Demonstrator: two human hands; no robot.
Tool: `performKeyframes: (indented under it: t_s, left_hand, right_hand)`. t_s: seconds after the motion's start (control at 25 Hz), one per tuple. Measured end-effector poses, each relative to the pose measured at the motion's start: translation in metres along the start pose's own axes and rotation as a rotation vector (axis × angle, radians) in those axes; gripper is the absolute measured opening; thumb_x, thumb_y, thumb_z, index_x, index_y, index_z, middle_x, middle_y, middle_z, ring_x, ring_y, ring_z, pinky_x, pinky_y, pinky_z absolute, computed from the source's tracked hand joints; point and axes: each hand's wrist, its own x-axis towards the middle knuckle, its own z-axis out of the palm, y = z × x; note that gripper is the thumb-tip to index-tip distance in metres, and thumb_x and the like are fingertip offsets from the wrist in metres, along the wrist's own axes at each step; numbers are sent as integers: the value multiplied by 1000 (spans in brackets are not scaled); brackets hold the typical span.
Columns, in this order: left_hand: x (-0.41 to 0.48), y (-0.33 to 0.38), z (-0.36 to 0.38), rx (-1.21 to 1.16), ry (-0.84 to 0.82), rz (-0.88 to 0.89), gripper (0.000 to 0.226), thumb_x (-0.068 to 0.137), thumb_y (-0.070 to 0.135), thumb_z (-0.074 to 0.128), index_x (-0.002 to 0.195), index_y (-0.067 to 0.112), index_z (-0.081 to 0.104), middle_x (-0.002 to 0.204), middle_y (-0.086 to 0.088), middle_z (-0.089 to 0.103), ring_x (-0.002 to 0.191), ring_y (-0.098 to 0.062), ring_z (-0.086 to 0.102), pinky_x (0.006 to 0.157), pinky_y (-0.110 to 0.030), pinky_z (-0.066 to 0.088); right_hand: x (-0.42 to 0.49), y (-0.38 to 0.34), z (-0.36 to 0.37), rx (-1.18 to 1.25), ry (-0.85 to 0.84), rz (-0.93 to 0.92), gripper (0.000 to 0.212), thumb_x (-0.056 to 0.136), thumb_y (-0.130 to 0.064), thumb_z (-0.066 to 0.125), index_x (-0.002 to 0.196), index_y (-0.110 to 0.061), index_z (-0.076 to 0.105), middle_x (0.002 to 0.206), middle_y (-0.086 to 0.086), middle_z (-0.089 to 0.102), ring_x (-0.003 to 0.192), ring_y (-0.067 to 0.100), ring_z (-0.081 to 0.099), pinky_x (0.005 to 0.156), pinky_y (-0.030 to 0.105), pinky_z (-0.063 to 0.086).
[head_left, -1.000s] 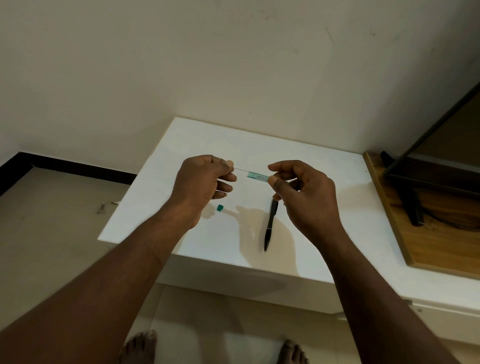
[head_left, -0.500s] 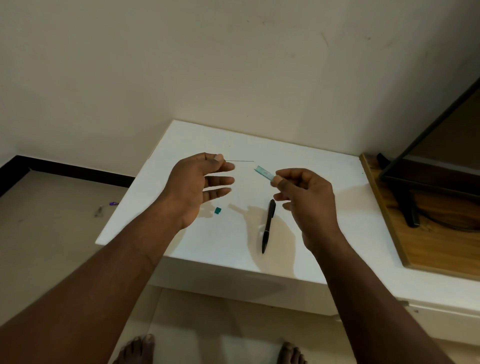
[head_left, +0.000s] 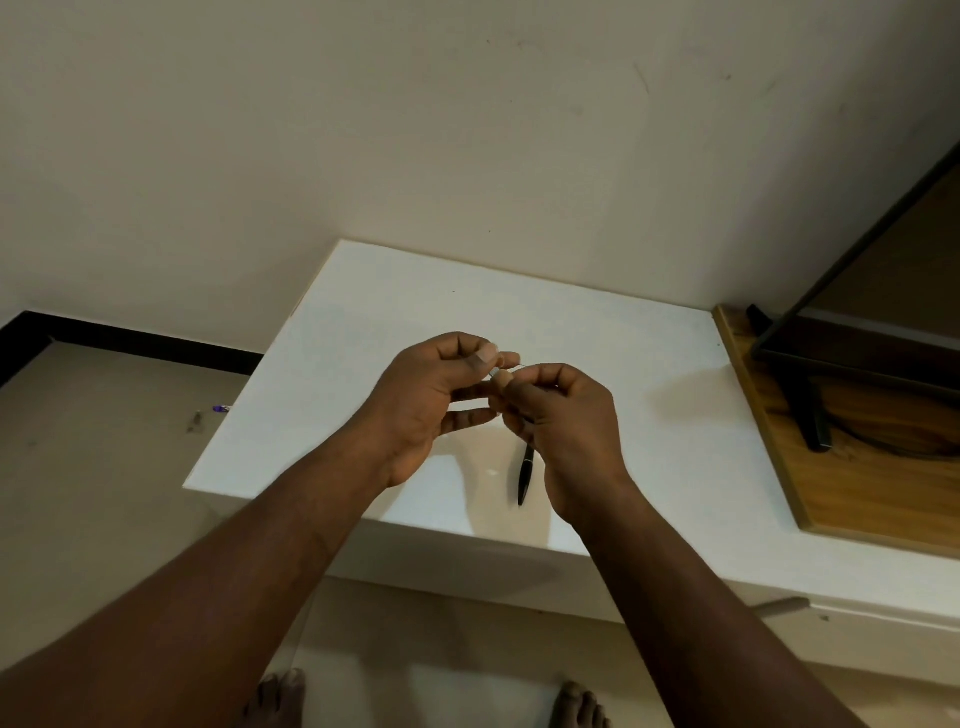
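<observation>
Both hands meet above the white table (head_left: 467, 301). My left hand (head_left: 431, 400) pinches a thin metal pin between thumb and forefinger, its other fingers straight. My right hand (head_left: 566, 426) is curled and pinches a small tube (head_left: 492, 372), of which only a pale end shows between the fingertips. The fingertips of the two hands touch there. A black pen (head_left: 526, 475) lies on the table just below my right hand, its upper end hidden by that hand. Whether the pin sits inside the tube is hidden by the fingers.
A wooden board (head_left: 857, 467) lies at the table's right end and carries a dark screen on a black stand (head_left: 810, 415). The wall runs close behind the table. A small purple item (head_left: 221, 409) lies on the floor to the left. My bare feet stand below the table's front edge.
Half a second ago the hands were apart, pin in the left and teal tube in the right. They have come together, and the small green piece on the table is now hidden.
</observation>
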Motion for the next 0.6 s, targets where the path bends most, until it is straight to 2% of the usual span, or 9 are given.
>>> performKeyframes:
  t_s: [0.08, 0.2, 0.28, 0.36, 0.44, 0.52, 0.6]
  left_hand:
    - [0, -1, 0, 24, 60, 11, 16, 103, 26, 60, 99, 16, 72, 114, 1, 80, 104, -21, 76, 88, -40, 62]
    - [2, 3, -3, 52, 168, 8, 20, 104, 27, 59, 107, 13, 72, 109, 2, 80, 100, -22, 77, 81, -34, 62]
    - [4, 10, -10, 148, 275, 40, 20, 104, 28, 58, 107, 14, 72, 107, 3, 80, 100, -21, 75, 83, -34, 62]
    - [7, 18, -21, 262, 362, 82, 20, 104, 28, 59, 107, 12, 72, 107, 2, 79, 101, -22, 74, 88, -38, 61]
    - [8, 25, -32, 278, 398, 96, 20, 104, 27, 60, 107, 11, 72, 107, 0, 79, 101, -23, 73, 90, -40, 60]
    - [7, 28, -41, 271, 428, 94, 20, 104, 26, 60, 107, 11, 72, 107, 0, 79, 101, -23, 73, 89, -41, 61]
    - [7, 29, -45, 287, 454, 95, 21, 105, 26, 59, 107, 10, 72, 106, 0, 79, 99, -23, 73, 86, -39, 61]
  right_hand:
    - [-2, 1, 3, -65, -16, -14, 11, 91, -20, 82, 87, -13, 74, 88, 9, 80, 87, 26, 80, 77, 31, 61]
    - [-3, 3, 7, -101, -60, 5, 15, 95, -31, 77, 93, -16, 75, 91, 1, 83, 84, 17, 81, 77, 32, 60]
    - [-1, 6, 9, -130, -52, 28, 20, 100, -38, 70, 98, -19, 75, 95, -5, 83, 84, 12, 80, 78, 31, 60]
    - [2, 11, 11, -209, -43, 34, 20, 102, -39, 67, 98, -21, 75, 96, -7, 82, 84, 11, 79, 81, 35, 63]
    - [4, 19, 14, -400, -62, -32, 13, 100, -35, 69, 96, -24, 76, 98, -12, 79, 85, 10, 76, 86, 39, 63]
    - [4, 26, 20, -682, -138, -160, 12, 97, -34, 72, 106, -28, 77, 110, -16, 74, 91, 6, 71, 87, 34, 58]
    - [4, 36, 28, -948, -252, -300, 30, 97, -34, 71, 128, -31, 71, 136, -11, 67, 111, 10, 66, 97, 35, 56]
